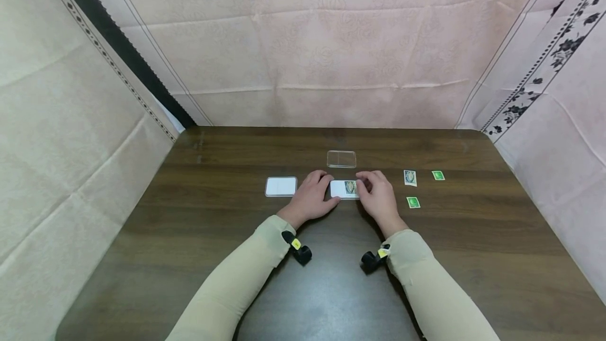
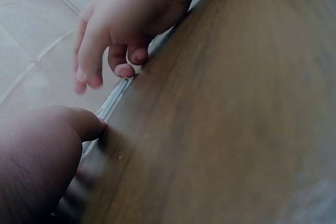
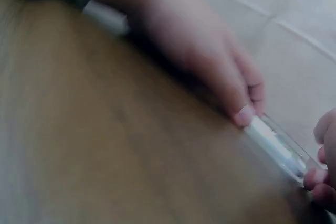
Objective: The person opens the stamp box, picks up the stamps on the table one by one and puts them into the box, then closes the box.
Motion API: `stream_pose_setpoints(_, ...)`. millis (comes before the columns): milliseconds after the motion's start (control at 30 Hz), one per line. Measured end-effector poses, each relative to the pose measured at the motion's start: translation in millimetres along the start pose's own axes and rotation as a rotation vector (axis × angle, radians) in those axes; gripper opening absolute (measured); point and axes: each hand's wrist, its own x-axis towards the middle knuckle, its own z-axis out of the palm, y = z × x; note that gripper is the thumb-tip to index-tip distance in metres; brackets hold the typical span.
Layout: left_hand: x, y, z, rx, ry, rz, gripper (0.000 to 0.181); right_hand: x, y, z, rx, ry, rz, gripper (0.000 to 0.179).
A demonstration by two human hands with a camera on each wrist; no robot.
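In the head view, a small clear plastic case [image 1: 338, 189] with a white inside lies on the table between the hands. A bluish-green postage stamp [image 1: 350, 187] is over its right half. My left hand [image 1: 310, 200] grips the case's left end, thumb at the near corner and fingers at the far one. My right hand [image 1: 380, 199] is at the other end, thumb and finger pinching at the stamp's right edge, its other fingers bent beyond. In the right wrist view the case [image 3: 275, 148] appears edge-on, the left thumb [image 3: 243, 116] against its side.
A second white-filled case [image 1: 281, 187] lies left of the hands, and a clear lid [image 1: 341, 159] lies beyond them. On the right are a bluish stamp [image 1: 410, 178] and two green stamps, one farther right [image 1: 438, 175] and one nearer [image 1: 413, 202]. Pale cloth [image 1: 322, 57] hangs behind the table.
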Motion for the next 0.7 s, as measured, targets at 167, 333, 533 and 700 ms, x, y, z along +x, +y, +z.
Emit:
stream_pose_setpoints(167, -1.2, 0.9, -1.0, -0.013, -0.004, -0.001, 0.062, 2.5, 12, -18, -0.178, 0.233, -0.217, 0.020)
stream_pose_setpoints(333, -1.4, -0.5, -0.4, -0.010, -0.009, 0.002, 0.062, 6.9, 33, -42, -0.281, 0.418, -0.276, 0.020)
stream_pose_setpoints(533, -1.1, -0.9, -0.9, -0.011, -0.007, 0.011, 0.063, 7.8, 61, -69, -0.262, 0.445, -0.030, 0.024)
stream_pose_setpoints(700, -1.0, -1.7, -1.6, -0.005, -0.012, 0.008, 0.063, 10.6, 75, -87, -0.252, 0.371, 0.155, 0.031)
